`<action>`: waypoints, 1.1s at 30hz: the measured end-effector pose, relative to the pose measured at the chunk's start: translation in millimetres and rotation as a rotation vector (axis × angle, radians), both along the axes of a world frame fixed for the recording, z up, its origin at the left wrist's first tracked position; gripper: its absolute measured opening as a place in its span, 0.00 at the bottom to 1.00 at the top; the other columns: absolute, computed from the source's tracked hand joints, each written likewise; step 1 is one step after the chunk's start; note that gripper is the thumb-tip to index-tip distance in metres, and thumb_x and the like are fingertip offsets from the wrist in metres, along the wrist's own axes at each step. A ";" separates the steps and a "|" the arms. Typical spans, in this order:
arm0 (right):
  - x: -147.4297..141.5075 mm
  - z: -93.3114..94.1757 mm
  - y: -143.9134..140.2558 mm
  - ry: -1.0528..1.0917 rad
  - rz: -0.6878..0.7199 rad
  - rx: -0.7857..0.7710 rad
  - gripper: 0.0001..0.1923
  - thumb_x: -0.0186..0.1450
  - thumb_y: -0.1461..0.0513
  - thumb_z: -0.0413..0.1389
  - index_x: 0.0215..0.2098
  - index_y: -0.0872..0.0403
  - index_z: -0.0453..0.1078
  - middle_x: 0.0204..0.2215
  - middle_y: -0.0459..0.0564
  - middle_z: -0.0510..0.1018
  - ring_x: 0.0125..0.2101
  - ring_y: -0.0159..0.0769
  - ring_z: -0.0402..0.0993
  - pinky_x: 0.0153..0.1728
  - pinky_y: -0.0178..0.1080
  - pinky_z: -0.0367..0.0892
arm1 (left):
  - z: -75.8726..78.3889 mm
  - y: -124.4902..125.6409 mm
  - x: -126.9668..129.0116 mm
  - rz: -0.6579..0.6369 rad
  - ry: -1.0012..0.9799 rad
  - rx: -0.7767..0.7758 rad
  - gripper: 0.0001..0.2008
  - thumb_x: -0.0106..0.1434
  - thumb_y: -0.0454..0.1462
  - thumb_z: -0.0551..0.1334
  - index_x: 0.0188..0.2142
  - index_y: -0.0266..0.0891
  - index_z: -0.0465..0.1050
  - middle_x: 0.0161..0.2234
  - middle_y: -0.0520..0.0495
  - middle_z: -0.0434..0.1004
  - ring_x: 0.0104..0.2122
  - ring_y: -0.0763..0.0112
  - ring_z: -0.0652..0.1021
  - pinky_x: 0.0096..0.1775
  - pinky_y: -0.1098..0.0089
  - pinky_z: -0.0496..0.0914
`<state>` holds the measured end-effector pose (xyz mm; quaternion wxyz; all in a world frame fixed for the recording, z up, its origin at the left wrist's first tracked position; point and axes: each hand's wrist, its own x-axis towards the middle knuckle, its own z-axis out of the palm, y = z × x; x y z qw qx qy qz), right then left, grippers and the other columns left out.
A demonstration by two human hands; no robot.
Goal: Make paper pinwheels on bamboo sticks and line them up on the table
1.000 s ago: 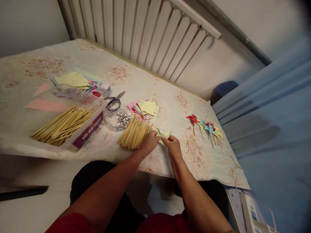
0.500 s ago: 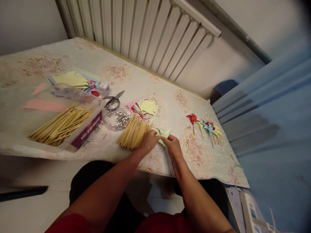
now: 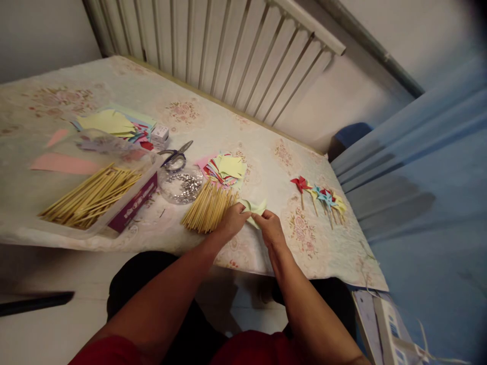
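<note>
Between my two hands is a pale green paper pinwheel [image 3: 258, 207] with curled blades. My left hand [image 3: 233, 221] pinches it from the left, and my right hand [image 3: 270, 224] pinches it from the right, the fingertips close together near its middle. Just left of my left hand lies a pile of thin wooden sticks [image 3: 207, 209]. Behind the sticks is a stack of cut paper pieces [image 3: 228, 170], yellow on top. A round clear tub [image 3: 181, 186] of small shiny metal pieces stands beside the sticks.
At left, a clear plastic box [image 3: 133, 205] holds more sticks. Scissors [image 3: 177, 154] lie behind the tub, near a small white box [image 3: 160, 135] and coloured paper sheets [image 3: 106, 123]. Several finished pinwheels [image 3: 321, 195] lie at right, near a blue curtain [image 3: 418, 167]. A radiator [image 3: 228, 56] stands behind the table.
Both hands keep their pinch on the green pinwheel, with hardly any visible movement. The whole view has shifted slightly; things on the table stay where they were.
</note>
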<state>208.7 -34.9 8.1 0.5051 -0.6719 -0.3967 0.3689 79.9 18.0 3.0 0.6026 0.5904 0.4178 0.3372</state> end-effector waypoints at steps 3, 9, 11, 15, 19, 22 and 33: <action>0.4 -0.3 0.4 0.037 0.011 0.001 0.15 0.51 0.54 0.63 0.32 0.57 0.76 0.23 0.45 0.78 0.27 0.36 0.72 0.31 0.37 0.66 | -0.7 -0.4 -0.2 -0.006 -0.030 -0.007 0.07 0.56 0.36 0.58 0.33 0.33 0.72 0.27 0.53 0.70 0.28 0.74 0.70 0.31 0.74 0.63; 3.5 -0.7 0.4 0.101 0.036 -0.004 0.15 0.51 0.55 0.63 0.34 0.56 0.78 0.28 0.47 0.81 0.27 0.35 0.73 0.33 0.37 0.66 | 1.0 -1.0 -0.5 -0.059 -0.099 -0.045 0.07 0.54 0.34 0.57 0.32 0.34 0.72 0.28 0.52 0.72 0.28 0.74 0.70 0.30 0.75 0.63; 3.8 -0.1 -0.2 0.099 0.035 -0.013 0.14 0.51 0.56 0.63 0.33 0.56 0.78 0.28 0.47 0.81 0.27 0.35 0.73 0.32 0.37 0.66 | 1.7 -0.3 -0.7 -0.100 -0.132 -0.073 0.07 0.53 0.33 0.57 0.32 0.34 0.71 0.28 0.52 0.72 0.28 0.75 0.70 0.30 0.75 0.63; 2.6 3.5 -1.6 0.092 0.026 -0.017 0.14 0.51 0.57 0.62 0.33 0.56 0.78 0.27 0.46 0.81 0.25 0.34 0.72 0.31 0.36 0.65 | -0.3 1.8 -2.2 -0.156 -0.149 -0.116 0.08 0.51 0.34 0.58 0.32 0.33 0.72 0.27 0.52 0.72 0.27 0.75 0.70 0.29 0.75 0.63; 1.4 8.0 -2.3 0.134 0.034 -0.021 0.14 0.51 0.57 0.62 0.34 0.56 0.78 0.27 0.46 0.81 0.24 0.32 0.71 0.29 0.35 0.64 | -4.2 2.6 -3.3 -0.167 -0.169 -0.098 0.11 0.50 0.37 0.61 0.33 0.33 0.73 0.30 0.50 0.74 0.30 0.72 0.73 0.31 0.74 0.65; 1.4 9.0 -2.7 0.137 0.041 -0.021 0.15 0.52 0.57 0.61 0.35 0.56 0.78 0.27 0.47 0.81 0.23 0.32 0.70 0.28 0.34 0.64 | -4.4 2.0 -2.8 -0.153 -0.220 -0.119 0.12 0.50 0.38 0.61 0.34 0.33 0.73 0.31 0.50 0.75 0.30 0.72 0.73 0.32 0.73 0.66; -1.6 13.9 -8.2 0.135 0.041 -0.044 0.15 0.51 0.57 0.61 0.35 0.56 0.79 0.28 0.47 0.81 0.24 0.33 0.71 0.28 0.35 0.64 | -6.3 1.1 -0.7 -0.122 -0.215 -0.119 0.14 0.52 0.39 0.62 0.38 0.33 0.75 0.35 0.47 0.78 0.34 0.69 0.75 0.36 0.71 0.68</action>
